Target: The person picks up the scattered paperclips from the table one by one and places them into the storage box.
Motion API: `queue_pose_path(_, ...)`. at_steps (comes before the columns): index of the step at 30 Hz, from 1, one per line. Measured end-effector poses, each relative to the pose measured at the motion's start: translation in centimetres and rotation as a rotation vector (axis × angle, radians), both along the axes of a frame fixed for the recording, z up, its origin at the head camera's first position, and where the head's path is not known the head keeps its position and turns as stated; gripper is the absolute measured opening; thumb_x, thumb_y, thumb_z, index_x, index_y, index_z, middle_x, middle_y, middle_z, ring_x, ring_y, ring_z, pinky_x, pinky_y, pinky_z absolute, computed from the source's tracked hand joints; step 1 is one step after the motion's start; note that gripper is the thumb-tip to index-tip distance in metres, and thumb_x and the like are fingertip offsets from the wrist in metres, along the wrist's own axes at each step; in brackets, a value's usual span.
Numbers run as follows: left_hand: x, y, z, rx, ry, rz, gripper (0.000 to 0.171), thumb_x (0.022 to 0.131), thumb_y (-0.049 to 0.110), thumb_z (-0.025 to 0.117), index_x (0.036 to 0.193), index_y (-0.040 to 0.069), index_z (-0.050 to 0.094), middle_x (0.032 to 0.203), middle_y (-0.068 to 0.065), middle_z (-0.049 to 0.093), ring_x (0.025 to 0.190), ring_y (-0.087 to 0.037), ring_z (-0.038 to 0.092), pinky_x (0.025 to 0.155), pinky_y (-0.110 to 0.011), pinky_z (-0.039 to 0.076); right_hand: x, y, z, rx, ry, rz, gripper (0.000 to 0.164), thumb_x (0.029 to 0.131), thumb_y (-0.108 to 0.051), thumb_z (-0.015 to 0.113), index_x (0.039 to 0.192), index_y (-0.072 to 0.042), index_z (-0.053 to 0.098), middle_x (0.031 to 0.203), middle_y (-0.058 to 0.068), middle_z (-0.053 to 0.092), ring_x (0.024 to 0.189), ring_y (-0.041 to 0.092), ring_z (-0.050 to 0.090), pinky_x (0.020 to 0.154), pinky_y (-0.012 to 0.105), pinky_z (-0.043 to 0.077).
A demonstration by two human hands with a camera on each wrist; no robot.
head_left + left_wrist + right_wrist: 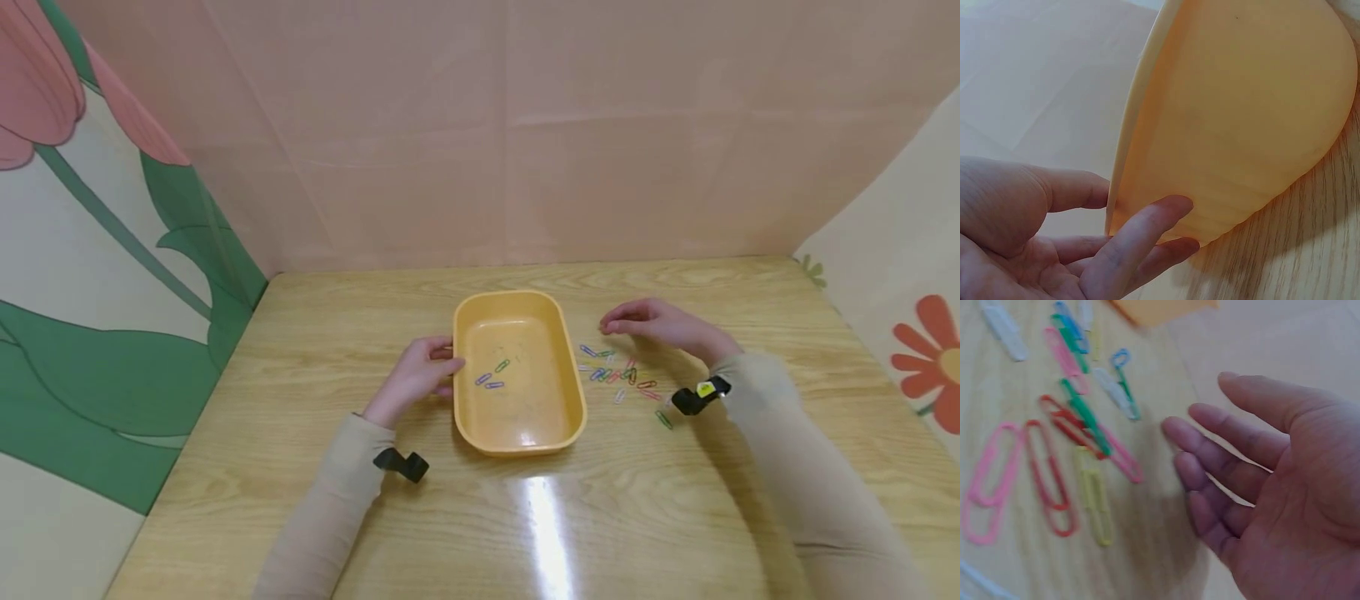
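My left hand (416, 379) holds a yellow plastic tray (519, 425) by its left side. In the left wrist view the thumb meets the rim while the fingers (1141, 244) lie against the outer wall. Inside the tray are a green paper clip (502, 365) and two blue-purple paper clips (483, 379). Just beyond the scattered pile of coloured paper clips (615, 377), my right hand (667, 325) hovers above the table, fingers loosely bent and holding nothing. In the right wrist view, red paper clips (1050, 478), pink, green, yellow and white ones lie beside its fingertips.
The wooden table (315, 333) runs back to a pink cloth backdrop (495, 167). Flower-printed panels (97, 367) stand at left and right. A green paper clip (663, 419) lies apart from the pile, toward the front. Each wrist bears a black camera (401, 463).
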State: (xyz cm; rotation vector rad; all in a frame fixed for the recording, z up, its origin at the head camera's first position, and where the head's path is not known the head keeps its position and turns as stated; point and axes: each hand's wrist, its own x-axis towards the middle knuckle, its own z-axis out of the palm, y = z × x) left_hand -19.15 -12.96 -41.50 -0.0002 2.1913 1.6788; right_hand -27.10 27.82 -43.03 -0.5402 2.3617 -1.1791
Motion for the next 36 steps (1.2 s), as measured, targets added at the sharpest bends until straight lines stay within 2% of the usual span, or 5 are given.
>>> queue_pose_path(9,-0.1,0.2,0.3,0.009,0.001,0.008,0.047,0.093,0.007,0.06,0.137,-0.001,0.046,0.124,-0.02,0.056,0.1,-0.033,0.063,0.067,-0.034,0.058,0.9,-1.9,-1.1,-0.001,0.069,-0.044,0.036,0.095,-0.031,0.06,0.118,-0.004,0.064,0.116,0.013,0.063,0.097,0.022,0.057,0.078,0.027,0.049)
queue_pose_path(12,-0.2,0.3,0.4,0.002,0.003,0.008,0.046,0.093,0.007,0.06,0.137,-0.001,0.047,0.123,-0.019,0.057,0.099,-0.033,0.064,0.066,-0.034,0.058,1.2,-2.8,-1.3,0.012,0.118,-0.077,0.034,0.093,-0.029,0.064,0.114,-0.003,0.065,0.111,0.011,0.065,0.096,0.02,0.057,0.08,0.022,0.046)
queue_pose_path(16,0.0,0.3,0.8,0.003,-0.001,-0.001,0.047,0.093,0.006,0.06,0.137,-0.002,0.046,0.123,-0.02,0.057,0.1,-0.035,0.063,0.067,-0.035,0.058,2.1,-4.2,-0.6,0.028,0.18,-0.09,0.03,0.09,-0.024,0.069,0.109,-0.001,0.067,0.105,0.011,0.066,0.098,0.024,0.056,0.087,0.034,0.043)
queue_pose_path(24,0.0,0.2,0.2,-0.007,-0.006,0.01,0.048,0.093,0.008,0.06,0.138,0.0,0.046,0.125,-0.019,0.056,0.098,-0.031,0.064,0.068,-0.035,0.058,2.2,-4.3,-2.5,0.11,0.338,-0.118,0.026,0.083,-0.03,0.076,0.102,-0.013,0.069,0.104,0.006,0.063,0.099,0.028,0.045,0.086,0.046,0.026)
queue_pose_path(36,0.1,0.3,0.3,-0.002,-0.011,0.003,0.05,0.093,0.007,0.06,0.14,-0.001,0.044,0.127,-0.021,0.055,0.099,-0.031,0.064,0.068,-0.035,0.058,2.8,-4.2,-3.2,0.122,0.345,-0.157,0.014,0.087,-0.027,0.072,0.095,-0.016,0.069,0.103,0.006,0.059,0.1,0.032,0.035,0.087,0.051,0.018)
